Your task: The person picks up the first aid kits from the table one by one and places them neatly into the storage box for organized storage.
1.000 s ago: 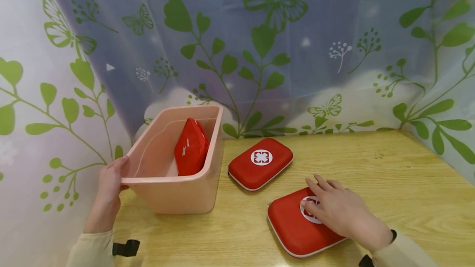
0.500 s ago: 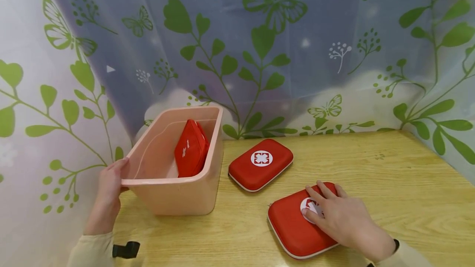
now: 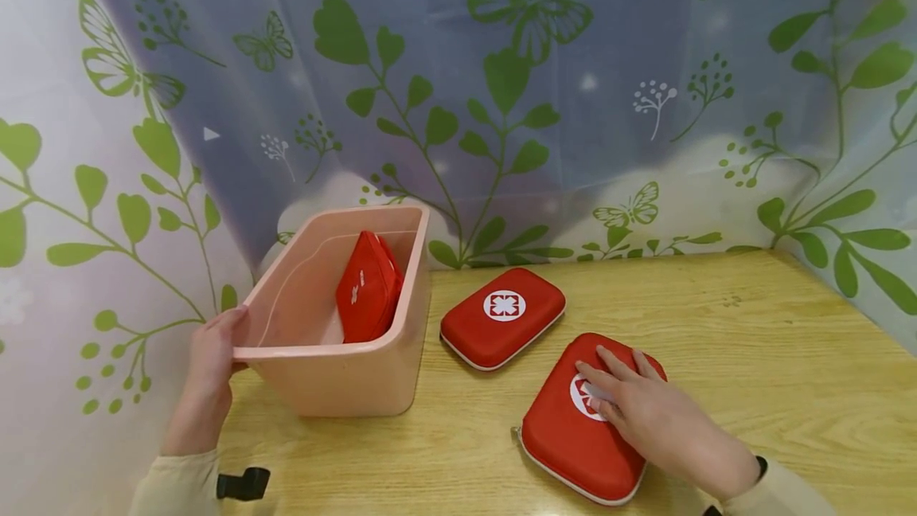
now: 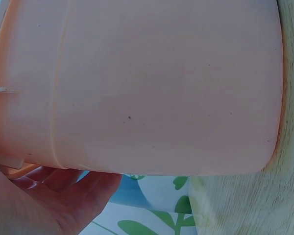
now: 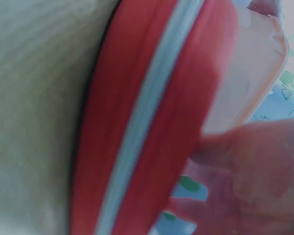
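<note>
Steadying the nearer red case [image 3: 571,440] wants even pressure from the right hand [image 3: 645,408], its fingers apart; the left hand [image 3: 212,350] clamps the pink bin [image 3: 351,382] by its rim.

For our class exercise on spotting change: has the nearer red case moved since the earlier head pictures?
Yes. In the head view, the nearer red case has turned counterclockwise, judged against the pink bin, which has stayed put.

Near case [image 3: 569,432] and far case [image 3: 487,337] are showing red, pale zips [image 5: 141,117], white-and-red emblems [image 3: 505,306]. Pouch [image 3: 367,291] is showing red, white lettering. Bin [image 3: 351,381] is showing peach-pink. Tabletop [image 3: 759,349] is showing yellow woodgrain. Curtain [image 3: 609,118] is carrying green leaf-and-butterfly print on blue-grey.
</note>
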The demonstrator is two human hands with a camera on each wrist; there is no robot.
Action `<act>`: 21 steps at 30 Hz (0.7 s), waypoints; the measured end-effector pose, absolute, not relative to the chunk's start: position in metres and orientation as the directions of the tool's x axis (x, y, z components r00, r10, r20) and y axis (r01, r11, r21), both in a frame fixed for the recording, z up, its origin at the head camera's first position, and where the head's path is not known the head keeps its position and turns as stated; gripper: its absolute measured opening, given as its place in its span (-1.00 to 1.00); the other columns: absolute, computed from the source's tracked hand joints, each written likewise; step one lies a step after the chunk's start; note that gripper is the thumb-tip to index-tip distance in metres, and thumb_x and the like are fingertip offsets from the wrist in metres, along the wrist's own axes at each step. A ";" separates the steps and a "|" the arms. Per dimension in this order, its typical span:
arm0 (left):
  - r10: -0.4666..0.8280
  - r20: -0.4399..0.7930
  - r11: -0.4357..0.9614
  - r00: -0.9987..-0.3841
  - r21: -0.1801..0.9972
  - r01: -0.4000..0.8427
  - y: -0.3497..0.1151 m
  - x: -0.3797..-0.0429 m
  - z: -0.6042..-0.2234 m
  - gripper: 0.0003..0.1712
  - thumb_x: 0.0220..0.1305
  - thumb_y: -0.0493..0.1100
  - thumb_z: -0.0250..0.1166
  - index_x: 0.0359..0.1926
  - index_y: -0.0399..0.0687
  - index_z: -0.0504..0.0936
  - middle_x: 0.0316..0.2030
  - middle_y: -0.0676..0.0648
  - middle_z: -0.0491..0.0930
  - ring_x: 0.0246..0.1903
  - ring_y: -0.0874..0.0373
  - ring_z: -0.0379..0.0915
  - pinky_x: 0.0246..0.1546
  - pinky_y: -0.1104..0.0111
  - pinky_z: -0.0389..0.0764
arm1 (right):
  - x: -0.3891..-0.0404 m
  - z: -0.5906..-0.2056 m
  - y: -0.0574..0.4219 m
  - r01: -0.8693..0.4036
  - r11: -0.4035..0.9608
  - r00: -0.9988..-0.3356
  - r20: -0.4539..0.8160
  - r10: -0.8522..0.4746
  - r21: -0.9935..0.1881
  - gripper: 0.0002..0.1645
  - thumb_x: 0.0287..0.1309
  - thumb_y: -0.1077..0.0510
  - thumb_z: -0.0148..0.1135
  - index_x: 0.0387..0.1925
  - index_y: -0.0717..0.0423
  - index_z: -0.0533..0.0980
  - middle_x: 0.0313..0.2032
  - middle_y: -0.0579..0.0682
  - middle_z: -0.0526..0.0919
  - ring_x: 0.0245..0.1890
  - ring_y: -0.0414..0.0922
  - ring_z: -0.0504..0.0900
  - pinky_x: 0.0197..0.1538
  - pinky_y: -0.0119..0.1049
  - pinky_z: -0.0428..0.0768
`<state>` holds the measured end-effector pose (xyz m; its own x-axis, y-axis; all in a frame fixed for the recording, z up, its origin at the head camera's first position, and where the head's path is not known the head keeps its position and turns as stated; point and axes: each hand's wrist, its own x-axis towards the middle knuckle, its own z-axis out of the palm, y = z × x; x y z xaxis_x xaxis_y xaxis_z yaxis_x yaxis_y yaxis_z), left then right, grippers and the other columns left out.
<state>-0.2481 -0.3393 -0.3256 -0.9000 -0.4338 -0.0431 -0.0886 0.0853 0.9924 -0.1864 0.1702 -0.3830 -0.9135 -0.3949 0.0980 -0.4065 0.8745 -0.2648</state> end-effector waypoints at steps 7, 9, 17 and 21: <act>-0.431 -0.050 0.083 -0.901 0.992 -0.095 -0.339 -0.248 -0.325 -0.45 0.45 0.02 0.04 0.23 -0.31 0.38 -0.50 0.26 0.56 -0.47 0.35 0.53 -0.44 0.46 0.56 | -0.197 -0.386 0.172 -0.505 0.782 -0.860 0.137 -0.491 -0.365 -0.41 0.25 0.35 0.23 0.31 0.13 0.42 0.33 0.35 0.30 0.34 0.42 0.15 0.27 0.33 0.15; -0.428 -0.050 0.089 -0.902 0.991 -0.097 -0.340 -0.247 -0.326 -0.42 0.45 0.02 0.03 0.26 -0.34 0.35 -0.50 0.27 0.56 -0.47 0.35 0.52 -0.45 0.46 0.56 | -0.202 -0.385 0.175 -0.492 0.766 -0.863 0.114 -0.493 -0.414 -0.41 0.27 0.34 0.21 0.33 0.11 0.40 0.35 0.36 0.26 0.32 0.52 0.09 0.24 0.34 0.19; -0.431 -0.047 0.106 -0.901 0.989 -0.102 -0.339 -0.247 -0.325 -0.39 0.46 0.02 0.01 0.29 -0.38 0.32 -0.52 0.26 0.55 -0.51 0.34 0.52 -0.50 0.46 0.55 | -0.222 -0.384 0.191 -0.473 0.688 -0.850 0.080 -0.520 -0.550 -0.42 0.34 0.28 0.16 0.36 0.07 0.37 0.41 0.34 0.16 0.37 0.50 -0.09 0.27 0.35 0.12; -0.436 -0.051 0.082 -0.899 0.992 -0.096 -0.339 -0.247 -0.325 -0.50 0.46 0.01 0.04 0.19 -0.27 0.43 -0.51 0.25 0.57 -0.49 0.34 0.53 -0.46 0.46 0.56 | -0.230 -0.385 0.199 -0.491 0.660 -0.835 0.093 -0.542 -0.569 -0.44 0.35 0.27 0.14 0.36 0.08 0.37 0.42 0.32 0.16 0.39 0.47 -0.11 0.28 0.34 0.12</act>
<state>-0.2474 -0.3386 -0.3248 -0.8986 -0.4359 -0.0506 -0.0959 0.0824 0.9920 -0.2301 0.1994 -0.3853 -0.8353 -0.5419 0.0929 -0.4912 0.6596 -0.5689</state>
